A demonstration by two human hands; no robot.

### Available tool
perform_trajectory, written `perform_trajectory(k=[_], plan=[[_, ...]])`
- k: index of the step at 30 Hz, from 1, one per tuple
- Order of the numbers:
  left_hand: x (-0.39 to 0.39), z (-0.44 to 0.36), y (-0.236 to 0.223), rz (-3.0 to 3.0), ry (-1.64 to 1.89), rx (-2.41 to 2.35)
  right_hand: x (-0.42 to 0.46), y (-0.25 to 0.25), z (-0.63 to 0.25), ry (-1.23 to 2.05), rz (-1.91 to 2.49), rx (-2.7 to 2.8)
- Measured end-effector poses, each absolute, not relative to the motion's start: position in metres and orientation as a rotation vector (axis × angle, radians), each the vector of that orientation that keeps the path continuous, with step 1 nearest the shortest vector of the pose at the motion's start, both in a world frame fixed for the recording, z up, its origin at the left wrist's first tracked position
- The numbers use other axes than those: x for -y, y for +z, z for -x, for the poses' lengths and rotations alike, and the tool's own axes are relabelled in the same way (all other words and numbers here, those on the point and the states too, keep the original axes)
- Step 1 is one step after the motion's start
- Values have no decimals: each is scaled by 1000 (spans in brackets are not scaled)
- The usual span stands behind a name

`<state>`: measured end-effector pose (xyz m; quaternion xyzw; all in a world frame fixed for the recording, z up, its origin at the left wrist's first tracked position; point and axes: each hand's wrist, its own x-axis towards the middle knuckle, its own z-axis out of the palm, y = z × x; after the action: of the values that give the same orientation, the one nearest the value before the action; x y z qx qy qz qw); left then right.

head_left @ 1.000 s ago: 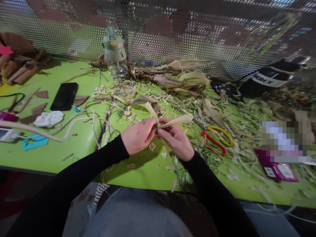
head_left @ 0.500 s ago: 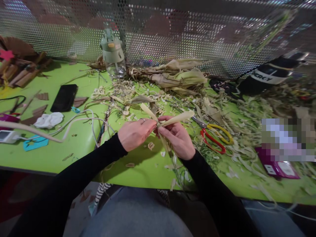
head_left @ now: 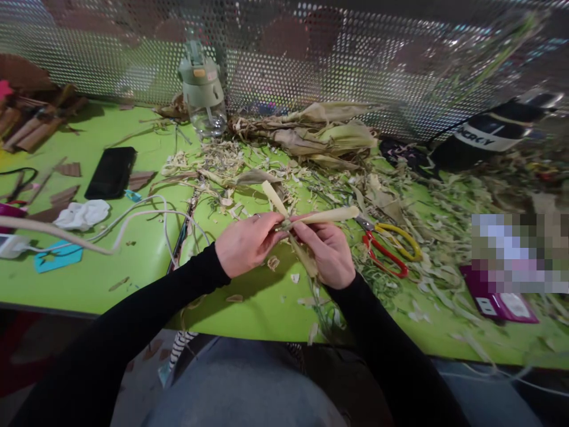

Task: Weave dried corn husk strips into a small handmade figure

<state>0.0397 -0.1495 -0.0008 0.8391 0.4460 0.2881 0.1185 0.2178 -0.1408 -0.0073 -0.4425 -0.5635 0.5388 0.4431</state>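
Observation:
Strips of pale corn husk (head_left: 331,216) cross at one knot-like middle, held between my two hands above the green table (head_left: 262,308). My left hand (head_left: 249,243) is closed, its thumb and forefinger pinching the husk at the crossing. From the other side my right hand (head_left: 326,249) pinches the same spot, thumb on top. One husk end points up and away, another sticks out to the right, and a third hangs down toward me. Scissors (head_left: 386,248) with one red and one yellow handle lie just right of my right hand, among husk shreds.
Dry corn husks (head_left: 315,136) lie at the back beside a clear bottle with a green lid (head_left: 203,95). A black bottle (head_left: 482,139) leans at the right, near a purple package (head_left: 500,299). At the left are a phone (head_left: 111,172) and a white cable (head_left: 120,234).
The husk strips have turned slightly, the right end now reaching farther right and lower. My left thumb has come into view at the crossing. Both hands keep their pinch.

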Motion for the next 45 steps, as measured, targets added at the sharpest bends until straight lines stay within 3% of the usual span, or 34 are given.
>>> perform_trajectory(k=[6, 20, 33, 40, 45], plan=[[152, -42, -5, -2623, 773, -1423, 148, -8, -211, 1378, 1106, 1384], [162, -47, -1, -2715, 827, -1603, 159, -10, -197, 1134, 1096, 1436], [144, -48, -3, -1474, 788, -1014, 149, -21, -206, 1270, 1083, 1475], [142, -42, -2, -1500, 814, -1003, 151, -12, -209, 889, 1221, 1932], [140, -40, -2, -1558, 728, -1047, 152, -7, -211, 860, 1182, 2075]])
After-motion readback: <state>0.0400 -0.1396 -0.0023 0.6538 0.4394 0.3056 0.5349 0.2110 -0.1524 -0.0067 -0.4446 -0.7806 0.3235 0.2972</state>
